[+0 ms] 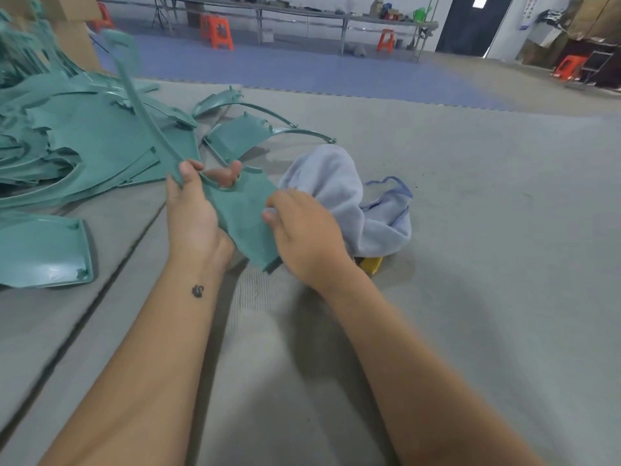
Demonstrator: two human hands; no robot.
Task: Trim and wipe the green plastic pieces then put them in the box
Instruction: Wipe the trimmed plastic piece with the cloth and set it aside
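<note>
We grip a green plastic piece (pixel 247 213) in our left hand (pixel 193 213) while our right hand (pixel 302 230) clutches a cloth (pixel 339 196) against it.

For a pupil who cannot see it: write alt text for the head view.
The left hand holds a green plastic piece while the right hand grips a pale blue cloth against it. More green pieces lie piled at left.

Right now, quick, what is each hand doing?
Left hand: holds the flat green plastic piece.
Right hand: holds the pale blue cloth against that piece.
</note>
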